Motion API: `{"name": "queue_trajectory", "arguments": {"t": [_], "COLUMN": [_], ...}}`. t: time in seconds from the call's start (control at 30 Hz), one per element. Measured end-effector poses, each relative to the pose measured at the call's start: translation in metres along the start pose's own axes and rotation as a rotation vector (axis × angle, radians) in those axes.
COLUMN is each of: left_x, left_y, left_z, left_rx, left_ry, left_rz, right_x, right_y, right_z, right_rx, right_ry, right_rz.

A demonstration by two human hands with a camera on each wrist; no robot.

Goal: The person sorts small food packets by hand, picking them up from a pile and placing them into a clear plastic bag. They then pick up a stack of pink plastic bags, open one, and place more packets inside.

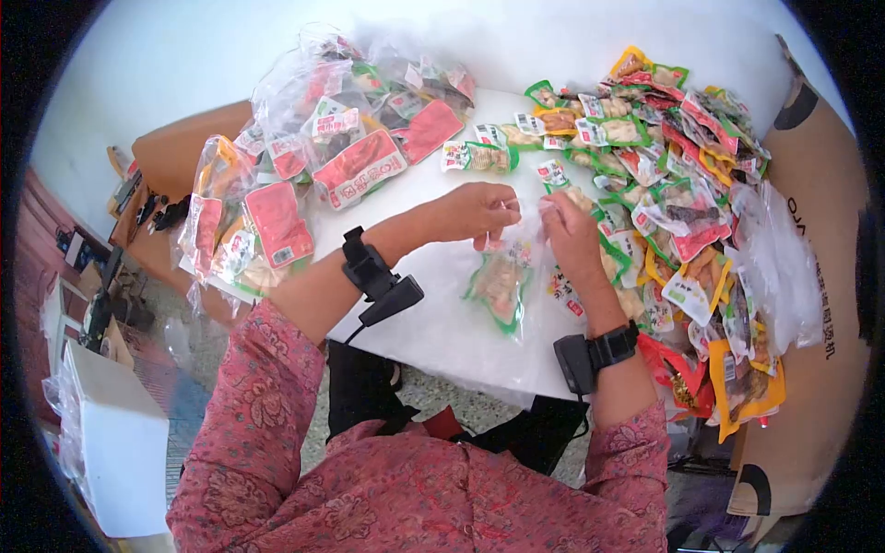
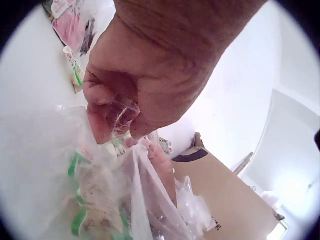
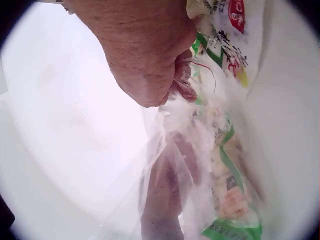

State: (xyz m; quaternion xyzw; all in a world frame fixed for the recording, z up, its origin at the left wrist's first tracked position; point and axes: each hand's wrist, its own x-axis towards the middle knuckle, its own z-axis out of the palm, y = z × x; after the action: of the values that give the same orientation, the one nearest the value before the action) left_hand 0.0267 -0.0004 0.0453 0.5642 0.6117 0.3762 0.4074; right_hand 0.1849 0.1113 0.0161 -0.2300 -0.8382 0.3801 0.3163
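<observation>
Over the front of the white table [image 1: 433, 318], both hands hold the upper part of a clear plastic bag [image 2: 142, 185]. My left hand [image 1: 472, 217] pinches the film between curled fingers and thumb, and a crumpled bit of it shows in the left wrist view. Close beside it, my right hand [image 1: 573, 238] grips the other side of the opening. Inside the bag hangs a green-edged food packet [image 1: 501, 286] with pale pieces in it. The right wrist view shows that packet [image 3: 232, 197] through the film, below the right hand's fingers [image 3: 184, 92].
A big heap of food packets [image 1: 682, 184] covers the table's right side, beside a pile of empty clear bags [image 1: 779, 267]. Filled bags with red-labelled packs [image 1: 359, 170] stand at the back left. A large cardboard box [image 1: 811, 369] borders the right.
</observation>
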Motion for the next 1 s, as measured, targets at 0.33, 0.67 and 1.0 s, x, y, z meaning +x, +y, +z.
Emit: {"name": "queue_trajectory", "arguments": {"t": [0.33, 0.67, 1.0], "left_x": [0.012, 0.020, 0.019], "left_y": [-0.029, -0.048, -0.050], "left_z": [0.005, 0.007, 0.009], "left_rx": [-0.381, -0.487, -0.421], "left_ry": [-0.027, -0.003, -0.009], "left_rz": [0.096, 0.173, 0.217], "right_x": [0.001, 0.045, 0.196], "right_y": [-0.001, -0.051, 0.009], "right_z": [0.002, -0.026, 0.036], "right_rx": [-0.282, -0.462, -1.161], "right_ry": [-0.136, -0.183, -0.477], "right_rz": [-0.077, -0.054, -0.532]}}
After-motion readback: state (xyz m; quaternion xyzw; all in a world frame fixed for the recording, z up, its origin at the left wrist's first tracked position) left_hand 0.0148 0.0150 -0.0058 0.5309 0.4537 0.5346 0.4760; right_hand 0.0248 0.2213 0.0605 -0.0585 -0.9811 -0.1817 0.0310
